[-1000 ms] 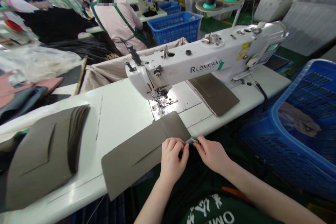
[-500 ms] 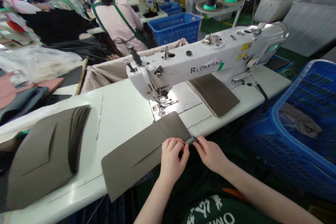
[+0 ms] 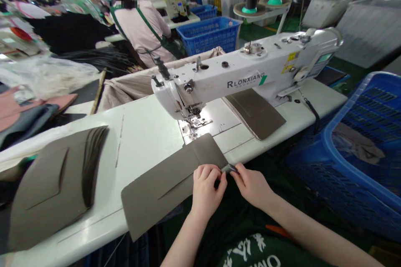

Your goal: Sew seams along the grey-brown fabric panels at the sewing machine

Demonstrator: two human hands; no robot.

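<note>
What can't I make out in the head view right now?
All in the head view:
- Small grey item in the right hand: partly covered by that hand, so its kind is unclear.
- Grey-brown panel: its edge beneath the left hand is hidden by it.
- Stack at picture left: layers blur together, uncountable.
- White lettering: cut off by the bottom edge.
- Machine's display: too small to read.
</note>
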